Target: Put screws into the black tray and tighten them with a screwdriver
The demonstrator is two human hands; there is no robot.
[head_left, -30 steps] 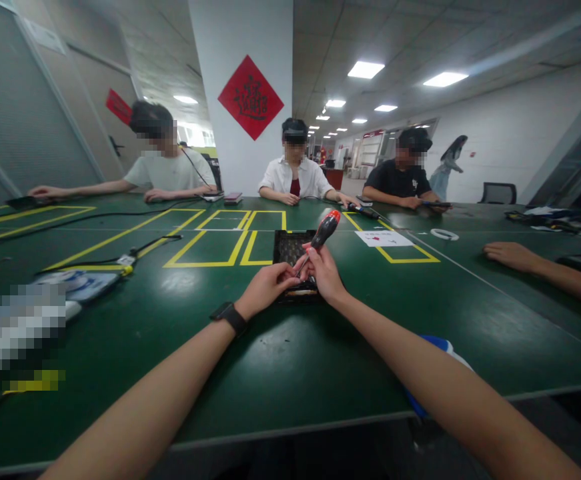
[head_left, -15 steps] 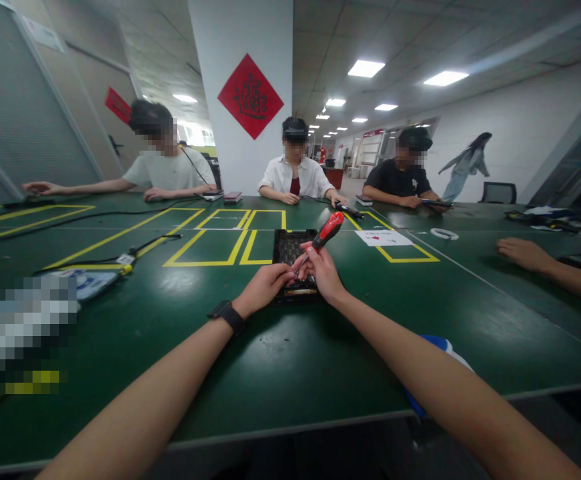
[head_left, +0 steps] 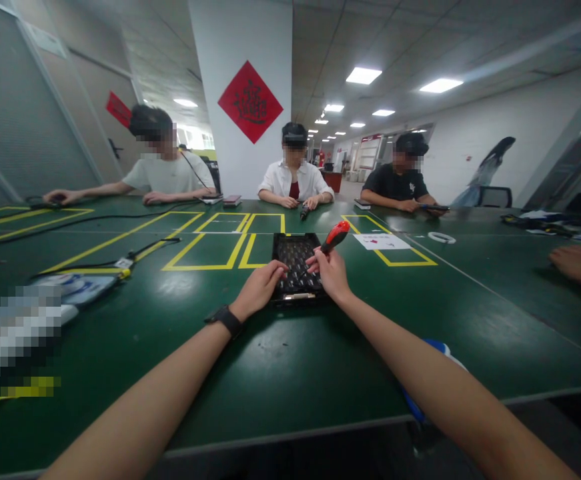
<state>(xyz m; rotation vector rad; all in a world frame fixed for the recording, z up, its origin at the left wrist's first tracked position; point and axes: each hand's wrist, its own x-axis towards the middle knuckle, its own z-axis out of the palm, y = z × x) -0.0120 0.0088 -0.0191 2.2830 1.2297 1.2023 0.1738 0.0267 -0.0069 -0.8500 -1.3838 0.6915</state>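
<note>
A black case (head_left: 296, 250) of small metal pieces, perhaps bits, lies on the green table in front of me. My right hand (head_left: 334, 273) is closed around a screwdriver (head_left: 336, 235) with a red and black handle. The handle points up and away to the right, and the lower end is over the case. At the case's left side is my left hand (head_left: 263, 287), fingers bent together at the rim. Whatever is between those fingertips is too small to make out. A dark band circles my left wrist.
Across the green table (head_left: 270, 373) sit several people with headgear. A white paper sheet (head_left: 383, 241) and a white ring (head_left: 441, 237) lie to the right. Cables and a blue-white packet (head_left: 77, 288) are on the left. Another person's hand (head_left: 577, 263) rests far right.
My hands have moved apart: the left went to the case's left rim, away from the screwdriver's lower end. The right shifted slightly right with the screwdriver. More of the case's contents shows.
</note>
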